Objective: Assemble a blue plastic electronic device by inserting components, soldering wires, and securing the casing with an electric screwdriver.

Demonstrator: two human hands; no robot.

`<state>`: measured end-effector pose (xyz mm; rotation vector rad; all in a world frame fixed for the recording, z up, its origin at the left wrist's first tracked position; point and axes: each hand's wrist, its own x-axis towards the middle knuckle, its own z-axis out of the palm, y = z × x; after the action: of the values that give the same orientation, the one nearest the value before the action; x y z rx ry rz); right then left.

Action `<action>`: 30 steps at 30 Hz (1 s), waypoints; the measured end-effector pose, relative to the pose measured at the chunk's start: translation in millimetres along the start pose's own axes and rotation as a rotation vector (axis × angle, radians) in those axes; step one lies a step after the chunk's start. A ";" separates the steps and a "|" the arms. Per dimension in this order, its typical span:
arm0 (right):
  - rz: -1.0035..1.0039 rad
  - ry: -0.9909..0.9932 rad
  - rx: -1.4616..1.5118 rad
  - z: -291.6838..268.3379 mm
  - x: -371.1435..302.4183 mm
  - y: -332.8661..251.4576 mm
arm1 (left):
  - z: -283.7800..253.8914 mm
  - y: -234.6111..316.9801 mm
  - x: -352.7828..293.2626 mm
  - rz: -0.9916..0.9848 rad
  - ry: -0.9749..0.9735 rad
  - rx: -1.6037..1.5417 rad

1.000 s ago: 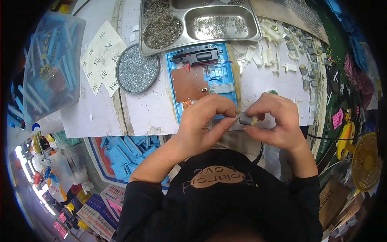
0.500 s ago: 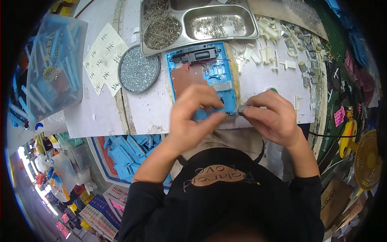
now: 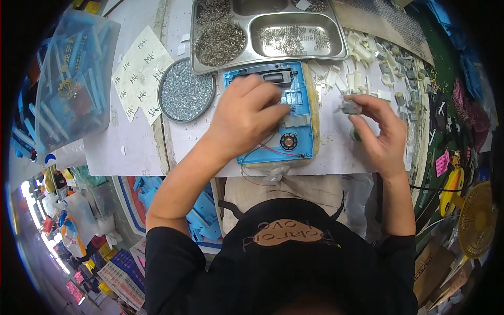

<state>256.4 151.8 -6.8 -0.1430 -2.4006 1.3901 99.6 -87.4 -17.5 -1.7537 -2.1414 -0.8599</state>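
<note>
A blue plastic casing [image 3: 266, 156] lies on a yellowish pad [image 3: 317, 118] at the table's front edge. Inside it are a black module [image 3: 283, 77] at the far end, a small round speaker [image 3: 288, 142] and thin wires. My left hand [image 3: 247, 113] is over the casing's left half, fingers curled and pressed together; what they hold, if anything, is hidden beneath. Right of the casing, my right hand [image 3: 383, 128] pinches a small grey plastic part [image 3: 351, 107] with a red dot, between thumb and fingers, above the table.
A steel compartment tray [image 3: 252, 62] of springs and small metal parts stands beyond the casing. To the left are a round dish [image 3: 211, 100] of screws, a marked paper sheet [image 3: 137, 79] and a clear bin [image 3: 107, 68] of blue pieces. White and grey plastic parts [image 3: 362, 52] lie at right.
My left hand has moved up over the casing, hiding where the brown board lay and uncovering the speaker. My right hand has moved right and away with the grey part. The view has shifted slightly.
</note>
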 end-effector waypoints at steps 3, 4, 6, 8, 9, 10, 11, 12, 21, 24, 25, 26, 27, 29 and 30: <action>-0.079 -0.125 -0.069 18.0 18.7 -2.6 | -16.8 0.6 -28.0 -0.100 0.037 -0.020; -0.147 -0.136 -0.127 25.5 26.8 -4.1 | -16.3 1.8 -37.3 -0.150 0.054 -0.028; -0.283 -0.157 -0.243 37.3 39.6 -6.4 | -13.4 5.8 -46.4 -0.305 0.205 -0.101; -0.275 -0.194 -0.261 43.5 44.6 -2.3 | -12.4 4.8 -49.6 -0.378 0.331 -0.145; -0.279 -0.198 -0.279 45.6 46.0 -2.1 | -16.3 6.4 -52.3 -0.364 0.277 -0.125; -0.284 -0.205 -0.296 47.7 47.7 -2.4 | -15.3 6.8 -55.4 -0.334 0.285 -0.109; -0.279 -0.216 -0.306 48.9 49.4 -2.9 | -12.0 7.2 -58.5 -0.303 0.292 -0.094; -0.273 -0.226 -0.317 49.4 50.7 -3.5 | -9.4 7.2 -59.7 -0.272 0.298 -0.080; -0.236 -0.310 -0.453 49.6 61.3 -15.9 | -11.0 5.5 -52.8 -0.135 0.234 -0.074; -0.323 -0.264 -0.510 42.9 66.6 -23.4 | -12.7 5.3 -55.2 -0.124 0.233 -0.075; -0.368 -0.235 -0.535 40.6 68.2 -25.8 | -12.7 5.7 -55.4 -0.125 0.234 -0.078; -0.412 -0.233 -0.506 43.8 70.1 -29.5 | -12.6 6.6 -55.8 -0.144 0.246 -0.073; -0.456 -0.231 -0.475 51.7 72.6 -35.6 | -12.6 7.7 -56.5 -0.164 0.258 -0.068; -0.556 -0.222 -0.403 73.2 74.1 -41.3 | -11.3 8.3 -55.9 -0.185 0.275 -0.071; -0.584 -0.210 -0.409 82.6 76.2 -38.8 | -9.6 7.5 -55.3 -0.190 0.285 -0.076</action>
<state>159.6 84.6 8.9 0.5827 -2.5649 0.6732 118.9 -136.9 -37.1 -1.3761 -2.1294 -1.1747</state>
